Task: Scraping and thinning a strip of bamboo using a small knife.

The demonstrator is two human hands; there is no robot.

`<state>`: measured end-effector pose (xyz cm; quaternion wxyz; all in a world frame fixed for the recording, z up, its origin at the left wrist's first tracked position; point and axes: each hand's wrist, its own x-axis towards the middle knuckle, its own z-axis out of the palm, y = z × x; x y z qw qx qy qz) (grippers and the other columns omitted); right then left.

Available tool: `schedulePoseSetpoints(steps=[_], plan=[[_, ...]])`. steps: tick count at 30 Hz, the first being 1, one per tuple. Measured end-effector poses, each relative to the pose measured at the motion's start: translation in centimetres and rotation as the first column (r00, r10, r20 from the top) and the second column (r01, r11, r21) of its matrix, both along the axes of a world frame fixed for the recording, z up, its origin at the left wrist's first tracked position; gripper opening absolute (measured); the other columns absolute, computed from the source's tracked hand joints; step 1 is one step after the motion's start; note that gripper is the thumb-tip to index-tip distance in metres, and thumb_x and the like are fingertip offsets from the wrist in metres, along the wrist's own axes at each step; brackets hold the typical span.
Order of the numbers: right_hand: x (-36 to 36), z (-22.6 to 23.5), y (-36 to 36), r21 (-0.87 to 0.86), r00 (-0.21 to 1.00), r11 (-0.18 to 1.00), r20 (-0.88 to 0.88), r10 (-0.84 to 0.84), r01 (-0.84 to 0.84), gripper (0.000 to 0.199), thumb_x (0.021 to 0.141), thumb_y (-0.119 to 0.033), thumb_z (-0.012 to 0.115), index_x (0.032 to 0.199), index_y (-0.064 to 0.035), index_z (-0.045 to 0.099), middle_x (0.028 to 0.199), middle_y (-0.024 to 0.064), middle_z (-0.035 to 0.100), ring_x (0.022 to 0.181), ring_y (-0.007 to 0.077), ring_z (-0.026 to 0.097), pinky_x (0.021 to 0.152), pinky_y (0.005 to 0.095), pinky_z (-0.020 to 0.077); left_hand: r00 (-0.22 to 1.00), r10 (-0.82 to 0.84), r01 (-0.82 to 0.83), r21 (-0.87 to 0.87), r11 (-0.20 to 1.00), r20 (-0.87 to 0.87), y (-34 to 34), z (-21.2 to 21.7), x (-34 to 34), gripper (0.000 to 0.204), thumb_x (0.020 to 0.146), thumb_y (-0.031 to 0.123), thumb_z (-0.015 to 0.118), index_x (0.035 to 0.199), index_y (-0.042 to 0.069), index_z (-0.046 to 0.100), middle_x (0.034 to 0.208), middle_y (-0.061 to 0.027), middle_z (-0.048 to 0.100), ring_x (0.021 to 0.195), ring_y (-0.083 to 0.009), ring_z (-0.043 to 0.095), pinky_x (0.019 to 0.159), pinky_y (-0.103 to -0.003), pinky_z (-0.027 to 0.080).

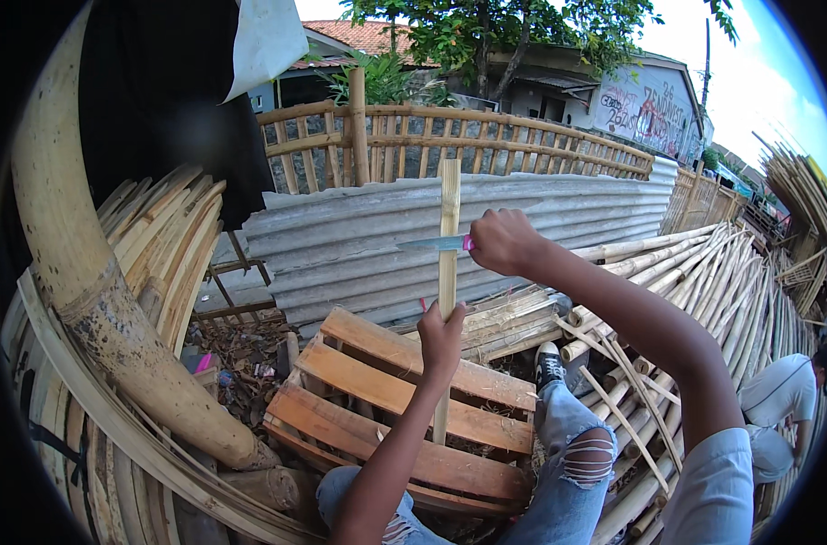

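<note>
My left hand (pixel 441 338) is closed around a split bamboo strip (pixel 448 272), below its middle. The strip stands upright, its lower end down at the wooden slatted crate (pixel 377 368) between my legs. My right hand (pixel 502 242) is closed in a fist on the pink handle of a knife (pixel 436 243). The blade points left and lies across the strip, above my left hand. Whether its edge bites into the bamboo I cannot tell. Something thin and pink shows beside my left thumb.
A thick bamboo pole (pixel 123 336) leans at the left, beside stacked split bamboo (pixel 173 245). Bamboo poles (pixel 686 291) lie piled at the right, where another person (pixel 781 400) bends low. Corrugated sheeting (pixel 359 236) and a bamboo fence (pixel 513 141) stand ahead. Scraps litter the ground (pixel 250 354).
</note>
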<state>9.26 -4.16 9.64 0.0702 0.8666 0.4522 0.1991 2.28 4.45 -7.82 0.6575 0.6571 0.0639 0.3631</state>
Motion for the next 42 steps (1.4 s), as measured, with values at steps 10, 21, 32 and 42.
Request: schedulePoseSetpoints(steps=[10,21,32,42], plan=[[2.1,4.9,-1.3,0.299,0.991,0.947,-0.092,-0.092,0.116,0.025,0.073,-0.020,0.053,0.062,0.0009,0.062,0.069,0.0233,0.062,0.070,0.0393,0.062,0.065,0.0463,0.0494,0.958,-0.285,0.270,-0.272,0.924,-0.018,-0.6,1.3,-1.5,0.021,0.084,0.014,0.058,0.070,0.005,0.046,0.050,0.0037,0.036,0.042,-0.0042,0.032,0.038,-0.024,0.026],[-0.1,0.8,-1.3,0.132,0.995,0.990,-0.097,-0.032,0.045,0.026,0.072,-0.023,0.053,0.067,0.0001,0.064,0.070,0.0228,0.062,0.071,0.0392,0.062,0.066,0.0470,0.0493,0.697,-0.703,0.691,-0.395,0.605,0.143,1.1,0.9,-0.9,0.028,0.086,0.015,0.056,0.066,0.013,0.036,0.048,0.0065,0.026,0.036,-0.0030,0.022,0.035,-0.021,0.016],[2.1,-1.0,-0.4,0.090,0.983,0.995,0.180,0.025,-0.042,0.018,0.066,-0.020,0.058,0.058,-0.0047,0.063,0.062,0.0178,0.061,0.060,0.0340,0.062,0.054,0.0412,0.0488,0.714,-0.687,0.674,-0.398,0.622,0.136,1.7,0.1,0.6,0.025,0.085,0.014,0.052,0.067,0.015,0.035,0.049,0.0069,0.025,0.036,-0.0024,0.021,0.034,-0.020,0.014],[5.0,-0.9,0.8,0.231,0.960,0.973,0.273,-0.060,-0.005,0.016,0.066,-0.019,0.058,0.058,-0.0058,0.063,0.063,0.0182,0.062,0.061,0.0325,0.064,0.052,0.0392,0.0487,0.691,-0.702,0.693,-0.438,0.573,0.175,2.4,-0.5,1.4,0.026,0.085,0.013,0.053,0.066,0.015,0.035,0.049,0.0076,0.024,0.036,-0.0024,0.020,0.034,-0.020,0.014]])
